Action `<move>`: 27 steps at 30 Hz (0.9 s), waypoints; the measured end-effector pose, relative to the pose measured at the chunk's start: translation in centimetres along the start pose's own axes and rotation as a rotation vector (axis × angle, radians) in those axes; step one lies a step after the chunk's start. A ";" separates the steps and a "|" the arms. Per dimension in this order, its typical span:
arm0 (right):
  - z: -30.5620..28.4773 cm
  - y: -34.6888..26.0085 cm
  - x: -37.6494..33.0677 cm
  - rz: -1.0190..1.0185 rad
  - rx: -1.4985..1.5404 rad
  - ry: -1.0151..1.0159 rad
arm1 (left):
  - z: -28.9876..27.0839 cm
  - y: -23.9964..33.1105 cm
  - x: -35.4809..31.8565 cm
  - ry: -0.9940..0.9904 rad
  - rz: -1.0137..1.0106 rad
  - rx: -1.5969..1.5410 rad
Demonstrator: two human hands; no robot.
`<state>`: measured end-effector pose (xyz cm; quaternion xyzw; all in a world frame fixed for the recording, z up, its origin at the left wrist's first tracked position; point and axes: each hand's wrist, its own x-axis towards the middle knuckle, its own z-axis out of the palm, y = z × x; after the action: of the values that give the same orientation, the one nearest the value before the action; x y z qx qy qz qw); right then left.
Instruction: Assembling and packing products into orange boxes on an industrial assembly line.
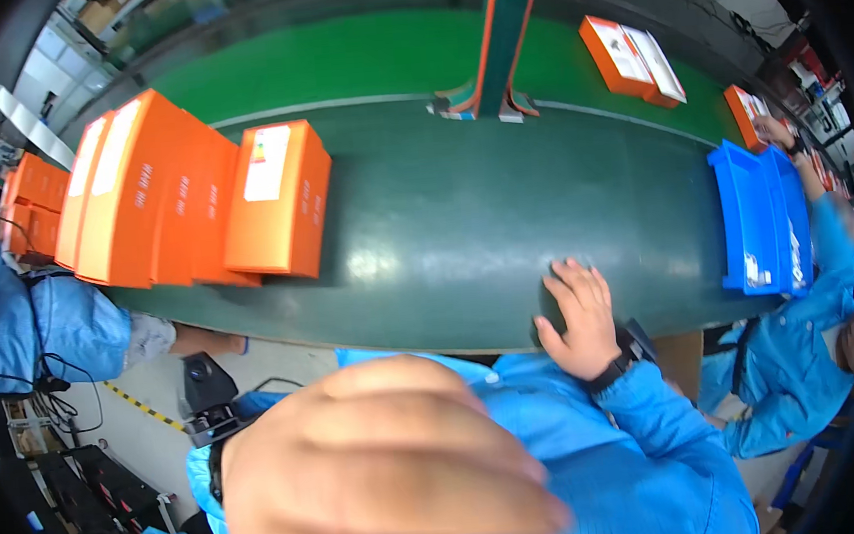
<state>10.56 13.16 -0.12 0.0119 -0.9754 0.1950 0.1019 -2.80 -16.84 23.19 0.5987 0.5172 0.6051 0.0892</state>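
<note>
My left hand (383, 471) is raised very close to the camera, large and blurred, its fingers curled together; what lies inside it is hidden. My right hand (578, 317) rests flat on the near edge of the dark green conveyor belt (445, 235), fingers apart and holding nothing. Both my sleeves are light blue, and a black device sits on each wrist. The nearest orange box (279, 200) with a white label lies on the belt well to the left of my right hand, beside a group of larger orange boxes (145, 194).
Two blue bins (759, 216) stand on the belt at the right, next to a person in light blue (806, 368). Another person's blue sleeve (41, 328) reaches in at the left. More orange boxes (631, 58) lie across the belt, behind a green-and-orange post (504, 30).
</note>
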 end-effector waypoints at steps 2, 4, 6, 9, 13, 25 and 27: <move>-0.3 0.2 -0.7 0.031 -0.004 -0.009 | -0.5 -2.0 -1.5 0.043 -0.064 0.113; -0.2 0.4 -1.0 0.016 0.023 -0.007 | -1.6 -1.1 -3.4 0.034 -0.297 0.410; -0.2 0.3 -1.0 0.012 0.022 -0.027 | -2.5 -0.7 -5.3 0.028 -0.408 0.598; -0.2 0.2 -0.7 0.006 0.006 -0.032 | -4.1 -0.5 -7.5 0.105 -0.707 0.943; -0.2 0.4 -0.5 -0.008 0.013 -0.039 | -5.6 -2.5 -8.0 0.274 -0.692 1.137; 0.2 0.9 -0.7 -0.012 0.062 -0.031 | -5.3 -13.1 -11.3 0.262 -0.970 1.463; 0.2 1.0 -0.6 -0.013 0.054 -0.033 | -5.3 -12.5 -11.1 0.269 -0.983 1.441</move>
<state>11.09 13.97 -0.80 0.0241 -0.9713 0.2204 0.0864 -10.54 -22.06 8.30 0.1428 0.9781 0.0903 -0.1215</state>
